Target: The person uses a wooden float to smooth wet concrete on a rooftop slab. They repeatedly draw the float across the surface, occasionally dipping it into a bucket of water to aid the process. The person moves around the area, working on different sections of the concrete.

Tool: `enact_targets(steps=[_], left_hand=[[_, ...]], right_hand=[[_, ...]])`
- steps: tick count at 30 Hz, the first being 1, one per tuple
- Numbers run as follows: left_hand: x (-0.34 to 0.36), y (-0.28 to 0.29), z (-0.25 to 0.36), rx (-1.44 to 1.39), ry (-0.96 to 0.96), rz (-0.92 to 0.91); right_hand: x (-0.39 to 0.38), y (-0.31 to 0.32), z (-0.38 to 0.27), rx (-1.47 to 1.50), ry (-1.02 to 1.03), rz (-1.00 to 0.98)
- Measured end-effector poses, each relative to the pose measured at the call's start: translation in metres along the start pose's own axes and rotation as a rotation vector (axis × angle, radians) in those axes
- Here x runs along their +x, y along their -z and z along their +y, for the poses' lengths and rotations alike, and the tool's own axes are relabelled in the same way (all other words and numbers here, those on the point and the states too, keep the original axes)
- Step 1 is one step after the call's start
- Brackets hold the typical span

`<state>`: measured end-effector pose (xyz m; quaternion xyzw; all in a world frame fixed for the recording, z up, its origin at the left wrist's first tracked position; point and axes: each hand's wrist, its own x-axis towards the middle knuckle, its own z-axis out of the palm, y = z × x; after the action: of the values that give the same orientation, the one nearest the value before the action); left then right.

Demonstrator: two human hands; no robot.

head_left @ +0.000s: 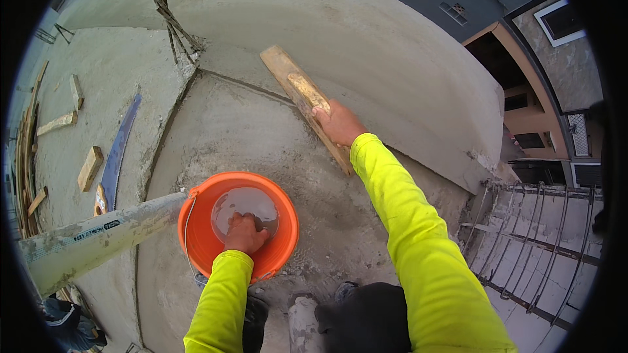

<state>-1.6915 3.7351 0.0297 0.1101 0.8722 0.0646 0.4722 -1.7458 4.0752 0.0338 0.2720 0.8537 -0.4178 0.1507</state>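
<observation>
My left hand (244,233) reaches down into an orange bucket (288,199), its fingers dipped in murky grey water (235,202). The water hides the fingertips and anything they may hold. Farther off to the right, my right hand (339,124) is closed round the handle of a long wooden float (281,65). The float slants from upper left to lower right, over the seam where the concrete floor (216,117) meets a plastered grey wall (366,39). Whether its face touches the concrete, I cannot tell.
A pale pipe (98,238) juts in from the left to the bucket's rim. Beyond it lie a blue-bladed handsaw (121,150), a wood block (90,168) and long sticks (27,150). Rebar (536,242) crosses the lower right. Bound sticks (167,13) stand far left.
</observation>
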Motion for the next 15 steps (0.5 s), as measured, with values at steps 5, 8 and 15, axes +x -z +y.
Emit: enact_targets(steps=[5, 8, 15], left_hand=[[-0.001, -0.006, -0.002, 0.072, -0.028, 0.115], [0.002, -0.006, -0.002, 0.068, -0.007, 0.068], [0.004, -0.01, -0.004, 0.107, -0.065, 0.118]], right_hand=[[-0.08, 0.036, 0.12, 0.049, -0.12, 0.226], [-0.143, 0.051, 0.178, 0.149, -0.229, 0.349], [-0.252, 0.067, 0.284, 0.582, -0.558, 0.724]])
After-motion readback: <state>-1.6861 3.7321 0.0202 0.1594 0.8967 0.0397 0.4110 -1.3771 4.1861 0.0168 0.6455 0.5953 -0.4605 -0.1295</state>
